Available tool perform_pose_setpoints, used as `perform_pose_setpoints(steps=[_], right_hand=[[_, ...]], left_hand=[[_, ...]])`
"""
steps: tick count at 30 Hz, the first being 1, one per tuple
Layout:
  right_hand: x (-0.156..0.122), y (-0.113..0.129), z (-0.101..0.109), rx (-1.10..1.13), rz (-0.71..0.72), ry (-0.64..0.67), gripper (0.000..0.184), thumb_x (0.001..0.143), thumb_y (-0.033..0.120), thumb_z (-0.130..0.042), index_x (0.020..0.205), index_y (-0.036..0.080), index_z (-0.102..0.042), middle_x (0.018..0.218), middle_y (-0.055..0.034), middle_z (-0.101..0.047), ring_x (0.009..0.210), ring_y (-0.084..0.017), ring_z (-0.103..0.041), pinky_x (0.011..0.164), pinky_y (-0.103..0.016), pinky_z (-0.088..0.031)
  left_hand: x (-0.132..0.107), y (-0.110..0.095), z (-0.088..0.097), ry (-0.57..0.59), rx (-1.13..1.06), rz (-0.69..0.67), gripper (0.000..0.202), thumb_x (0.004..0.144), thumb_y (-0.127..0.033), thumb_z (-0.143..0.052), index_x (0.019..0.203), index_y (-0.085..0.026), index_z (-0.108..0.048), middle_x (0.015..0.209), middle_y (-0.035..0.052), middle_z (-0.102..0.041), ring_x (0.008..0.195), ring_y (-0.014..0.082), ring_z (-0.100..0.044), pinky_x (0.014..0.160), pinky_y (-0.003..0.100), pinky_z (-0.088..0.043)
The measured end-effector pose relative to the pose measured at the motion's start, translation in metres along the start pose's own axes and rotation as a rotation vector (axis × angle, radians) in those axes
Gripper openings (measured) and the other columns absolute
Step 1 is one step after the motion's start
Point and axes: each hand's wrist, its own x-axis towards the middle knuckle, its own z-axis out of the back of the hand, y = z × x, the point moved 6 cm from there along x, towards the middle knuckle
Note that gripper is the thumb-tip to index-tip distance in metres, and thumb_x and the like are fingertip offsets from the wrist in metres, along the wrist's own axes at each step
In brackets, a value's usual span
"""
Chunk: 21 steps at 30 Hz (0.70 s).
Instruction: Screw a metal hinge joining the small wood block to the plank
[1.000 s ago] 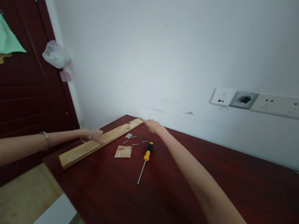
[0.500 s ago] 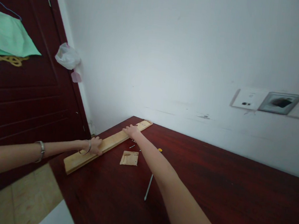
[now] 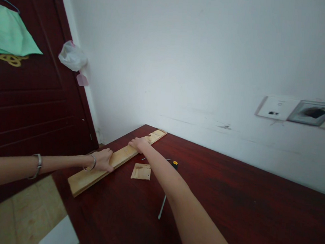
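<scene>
A long pale wooden board (image 3: pixel 122 155) lies slantwise along the left end of the table. A lengthwise line shows on its side; I cannot tell whether two boards are stacked. My left hand (image 3: pixel 103 159) grips it across the width nearer the front end, thumb on the close edge. Farther along, my right hand (image 3: pixel 137 143) is closed over the same board, its fingers partly hidden. Beside the board rests a small square piece of wood (image 3: pixel 141 172). Under my right forearm lies a screwdriver (image 3: pixel 162 207), its middle hidden. Thin nail-like pieces (image 3: pixel 143 159) lie near my right wrist.
The dark red table (image 3: pixel 245 218) meets a white wall (image 3: pixel 202 64) with sockets (image 3: pixel 278 108) at right. A dark red door (image 3: pixel 23 104) stands at left, with a green cloth (image 3: pixel 11 32) and a plastic bag (image 3: pixel 72 56) hanging nearby. A white box (image 3: pixel 61 235) is below the table edge.
My right hand has shifted slightly toward me along the board. The board's near end has turned a little and sits slightly lower in view. The camera has moved slightly.
</scene>
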Motion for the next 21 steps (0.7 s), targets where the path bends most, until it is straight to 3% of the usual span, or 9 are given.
perform_pose_setpoints(steps=[5,11,13,16,18,21], right_hand=[[-0.013,-0.016,0.020,-0.069,-0.021,0.036,0.073,0.063,0.008,-0.077,0.126,0.025,-0.044,0.133,-0.0099,-0.051,0.119,-0.028,-0.054,0.088,-0.050,-0.053],[-0.053,-0.023,0.056,-0.139,0.016,-0.015,0.079,0.059,0.007,-0.077,0.127,0.025,-0.041,0.133,-0.0088,-0.050,0.117,-0.027,-0.054,0.087,-0.042,-0.054],[-0.075,-0.024,0.068,-0.162,0.017,-0.025,0.079,0.060,0.005,-0.076,0.127,0.025,-0.041,0.133,-0.0084,-0.050,0.118,-0.027,-0.053,0.087,-0.040,-0.053],[-0.114,-0.024,0.086,-0.230,0.018,-0.029,0.074,0.062,0.005,-0.074,0.126,0.024,-0.041,0.132,-0.0078,-0.051,0.116,-0.024,-0.055,0.085,-0.035,-0.053],[-0.143,-0.024,0.096,-0.264,0.009,-0.023,0.073,0.065,0.006,-0.072,0.127,0.024,-0.041,0.131,-0.0067,-0.051,0.114,-0.023,-0.056,0.082,-0.034,-0.052],[-0.190,-0.027,0.103,-0.279,-0.035,0.014,0.069,0.067,0.007,-0.071,0.128,0.024,-0.042,0.128,-0.0068,-0.052,0.111,-0.023,-0.057,0.080,-0.032,-0.051]], left_hand=[[-0.020,-0.016,0.045,-0.104,-0.020,-0.049,0.065,0.068,-0.052,-0.054,0.110,-0.003,-0.054,0.117,0.0202,-0.054,0.106,0.0305,-0.055,0.086,0.035,-0.046],[-0.045,-0.044,0.078,-0.060,0.035,-0.038,0.082,0.060,-0.062,-0.058,0.117,-0.003,-0.054,0.120,0.0245,-0.054,0.112,0.0376,-0.052,0.090,0.040,-0.044],[-0.058,-0.063,0.085,-0.089,0.022,-0.058,0.091,0.060,-0.062,-0.056,0.127,-0.001,-0.047,0.125,0.0256,-0.051,0.116,0.0386,-0.050,0.092,0.041,-0.043],[-0.080,-0.095,0.098,-0.123,0.029,-0.076,0.109,0.061,-0.061,-0.056,0.143,0.004,-0.024,0.135,0.0282,-0.042,0.120,0.0401,-0.047,0.093,0.041,-0.042],[-0.096,-0.121,0.107,-0.129,0.039,-0.141,0.109,0.066,-0.061,-0.053,0.146,0.003,-0.016,0.134,0.0281,-0.042,0.115,0.0394,-0.051,0.090,0.042,-0.043],[-0.119,-0.161,0.120,-0.149,0.061,-0.269,0.103,0.072,-0.062,-0.048,0.146,0.002,-0.017,0.126,0.0263,-0.048,0.107,0.0375,-0.056,0.086,0.043,-0.045]])
